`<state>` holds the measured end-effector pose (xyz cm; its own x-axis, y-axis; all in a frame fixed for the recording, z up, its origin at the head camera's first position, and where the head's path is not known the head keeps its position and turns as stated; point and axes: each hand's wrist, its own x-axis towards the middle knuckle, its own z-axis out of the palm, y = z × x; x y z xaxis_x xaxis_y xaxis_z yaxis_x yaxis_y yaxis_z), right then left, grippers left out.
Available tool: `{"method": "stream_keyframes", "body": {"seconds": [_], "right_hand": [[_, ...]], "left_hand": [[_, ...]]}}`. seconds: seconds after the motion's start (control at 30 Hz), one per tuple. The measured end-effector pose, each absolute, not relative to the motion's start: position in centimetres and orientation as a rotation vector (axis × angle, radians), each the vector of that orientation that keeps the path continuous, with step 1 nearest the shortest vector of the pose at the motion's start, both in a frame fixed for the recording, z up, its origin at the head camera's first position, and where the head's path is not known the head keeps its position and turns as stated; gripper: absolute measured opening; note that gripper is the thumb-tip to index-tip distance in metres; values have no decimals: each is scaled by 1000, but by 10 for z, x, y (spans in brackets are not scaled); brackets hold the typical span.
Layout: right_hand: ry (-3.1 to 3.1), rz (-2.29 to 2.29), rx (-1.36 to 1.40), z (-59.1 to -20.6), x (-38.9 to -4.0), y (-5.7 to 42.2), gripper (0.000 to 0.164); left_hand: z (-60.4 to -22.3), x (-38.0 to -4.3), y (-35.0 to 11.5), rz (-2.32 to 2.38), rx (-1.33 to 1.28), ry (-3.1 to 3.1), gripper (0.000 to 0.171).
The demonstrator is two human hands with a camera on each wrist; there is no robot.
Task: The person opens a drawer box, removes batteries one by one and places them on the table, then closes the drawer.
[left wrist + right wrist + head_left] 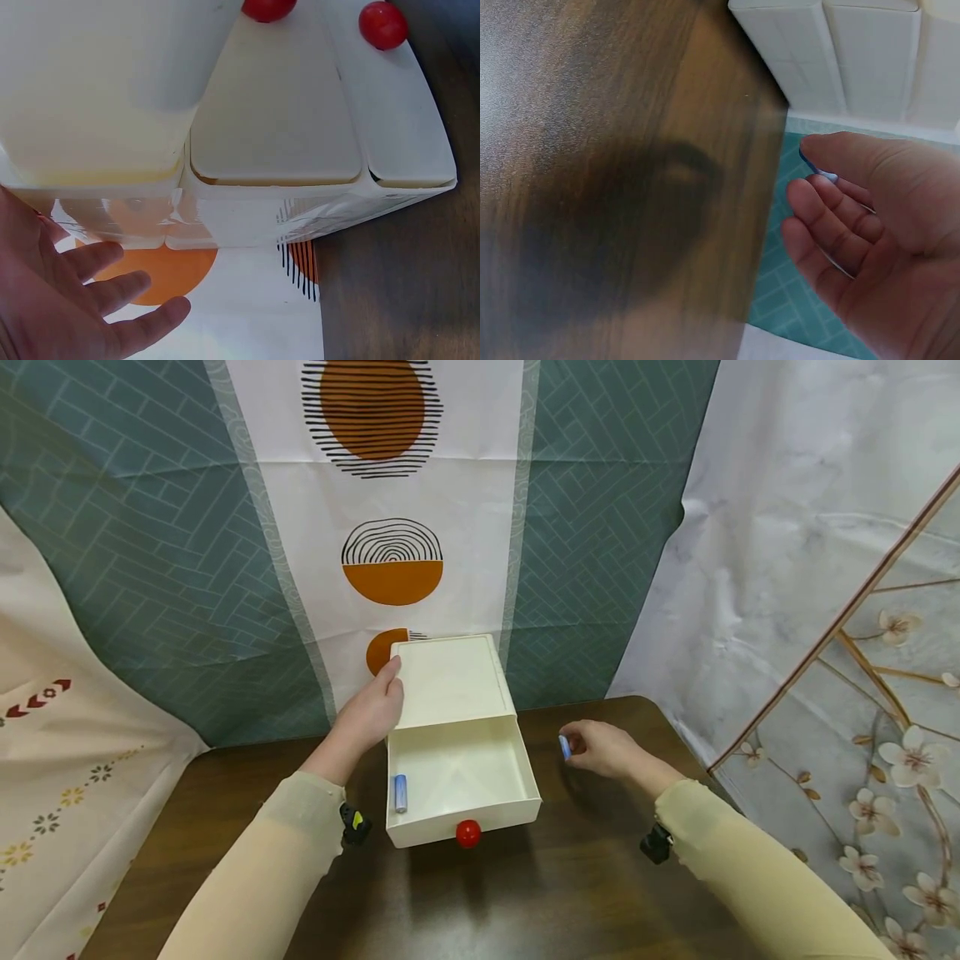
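A blue cylinder is clamped between the fingers of the right hand, above the counter. Left of these fingers, an extended drawer with a red knob contains a second blue cylinder. The left hand touches the left edge of the cream cabinet, its fingers apart. Patterned cloth hangs beyond both hands' fingers.

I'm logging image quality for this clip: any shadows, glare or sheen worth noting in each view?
Head: soft shadows on the dark table, beneath the open drawer and by the right hand; left wrist: faint reflections on the white box's glossy side; right wrist: a broad, soft-edged shadow across the table, pale sheen toward the left edge.
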<state>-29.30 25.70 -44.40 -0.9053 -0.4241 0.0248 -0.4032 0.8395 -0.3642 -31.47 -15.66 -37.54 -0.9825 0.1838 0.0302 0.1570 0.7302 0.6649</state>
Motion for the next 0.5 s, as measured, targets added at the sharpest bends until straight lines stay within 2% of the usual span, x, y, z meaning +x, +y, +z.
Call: {"method": "stream_keyframes", "body": {"seconds": [0.5], "right_hand": [[2942, -570, -593, -465, -304, 262, 47]], "left_hand": [[-374, -314, -155, 1094, 286, 2889, 66]]}}
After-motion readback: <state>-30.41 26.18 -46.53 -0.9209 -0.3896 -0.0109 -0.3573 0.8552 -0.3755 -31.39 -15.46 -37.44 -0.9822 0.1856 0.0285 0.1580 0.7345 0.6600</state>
